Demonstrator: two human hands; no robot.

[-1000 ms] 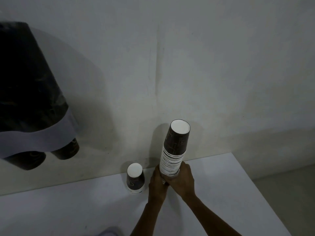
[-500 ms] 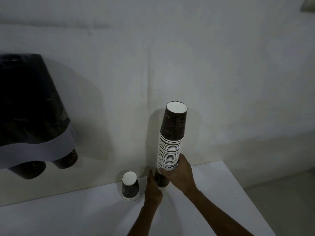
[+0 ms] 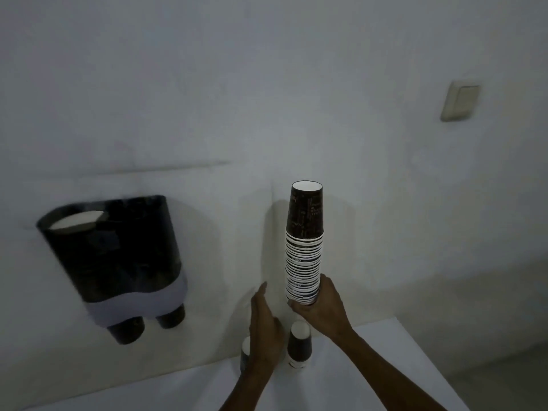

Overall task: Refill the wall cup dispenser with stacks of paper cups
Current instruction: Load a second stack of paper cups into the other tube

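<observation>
My right hand grips the bottom of a tall stack of dark paper cups, upside down with white rims, held upright above the table near the wall. My left hand is open just left of the stack, fingers apart, holding nothing. The dark wall cup dispenser hangs at the left with a pale lower band; two cup bottoms poke out below, and a white cup base shows in its open top.
Two short piles of upside-down cups stand on the white table: one below the lifted stack, another partly hidden behind my left hand. A wall switch sits at the upper right. The table's right edge drops to the floor.
My right hand has lifted the tall stack off the table, leaving a short pile behind. My left hand let go and opened. The view tilted up, showing the dispenser's top.
</observation>
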